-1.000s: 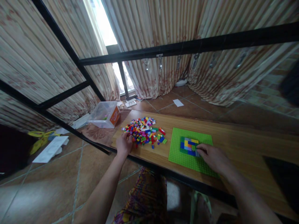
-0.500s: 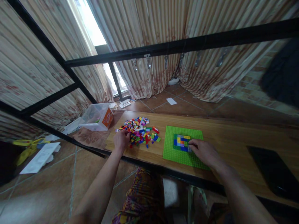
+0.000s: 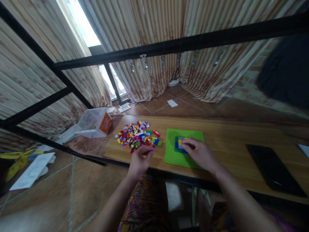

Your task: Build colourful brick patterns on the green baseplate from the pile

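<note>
My left hand (image 3: 140,161) is closed in a pinch in front of the brick pile, with a small purple toy brick (image 3: 153,149) at its fingertips. A loose heap of mixed-colour toy bricks (image 3: 135,133) lies just beyond it. My right hand (image 3: 200,152) reaches over the green baseplate (image 3: 170,154), thumb and fingertips pressed together at the square of blue, yellow and green bricks (image 3: 177,145) built on it. The hand covers most of that square's right side. Whatever its fingertips hold, if anything, is hidden.
Both brick heap and baseplate are on a long wooden board (image 3: 224,138). A black phone-like slab (image 3: 272,167) lies to the right. A clear plastic box (image 3: 93,124) with an orange label stands off the left end. A black metal rail (image 3: 154,48) crosses beyond the board.
My left hand has come away from the heap, rightward and nearer me, with a purple brick at its fingertips. My right hand has shifted left over the built square. The view has turned slightly.
</note>
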The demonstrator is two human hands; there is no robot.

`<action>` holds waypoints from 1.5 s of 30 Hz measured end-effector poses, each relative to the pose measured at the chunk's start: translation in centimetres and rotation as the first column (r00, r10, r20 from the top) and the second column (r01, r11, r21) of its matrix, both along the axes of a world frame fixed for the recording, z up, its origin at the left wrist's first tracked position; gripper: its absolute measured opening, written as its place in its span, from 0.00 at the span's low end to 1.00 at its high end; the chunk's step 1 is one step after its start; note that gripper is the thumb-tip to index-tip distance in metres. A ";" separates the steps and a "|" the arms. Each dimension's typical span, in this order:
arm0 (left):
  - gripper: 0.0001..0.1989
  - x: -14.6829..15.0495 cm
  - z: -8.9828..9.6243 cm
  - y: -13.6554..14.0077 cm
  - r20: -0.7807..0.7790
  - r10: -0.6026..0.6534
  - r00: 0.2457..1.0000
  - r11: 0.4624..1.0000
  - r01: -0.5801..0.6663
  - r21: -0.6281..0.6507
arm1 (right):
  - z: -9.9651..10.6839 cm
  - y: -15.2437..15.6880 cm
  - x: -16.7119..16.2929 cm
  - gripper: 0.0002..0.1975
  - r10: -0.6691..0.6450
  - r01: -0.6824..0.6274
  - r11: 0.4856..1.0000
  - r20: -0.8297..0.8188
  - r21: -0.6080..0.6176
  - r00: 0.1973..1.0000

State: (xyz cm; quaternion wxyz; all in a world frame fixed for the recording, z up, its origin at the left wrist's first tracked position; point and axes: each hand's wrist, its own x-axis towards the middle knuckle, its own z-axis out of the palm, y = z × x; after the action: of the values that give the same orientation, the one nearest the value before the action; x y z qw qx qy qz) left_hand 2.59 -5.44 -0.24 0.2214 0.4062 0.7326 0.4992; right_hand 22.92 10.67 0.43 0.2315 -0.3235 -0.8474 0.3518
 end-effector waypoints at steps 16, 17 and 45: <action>0.10 6.9 -1.3 1.3 0.692 -0.170 0.701 0.982 0.183 0.057 | -0.7 -5.1 0.6 0.06 0.162 -0.195 0.916 -0.122 -0.352 0.979; 0.10 7.0 -1.4 1.3 0.700 -0.173 0.693 0.981 0.184 0.061 | -0.9 -5.2 0.6 0.06 0.151 -0.189 0.906 -0.127 -0.378 0.980; 0.07 4.0 -2.4 2.4 0.237 -0.110 0.965 0.994 0.111 0.008 | -1.4 -0.5 3.1 0.12 -0.125 0.073 0.896 -0.091 -0.438 0.988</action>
State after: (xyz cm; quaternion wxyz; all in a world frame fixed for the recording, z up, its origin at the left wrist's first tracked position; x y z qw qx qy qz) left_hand 6.63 -3.02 -2.67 0.3357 0.3834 0.6784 0.5292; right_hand 26.06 10.19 -0.97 0.2205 -0.3886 -0.7152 0.5375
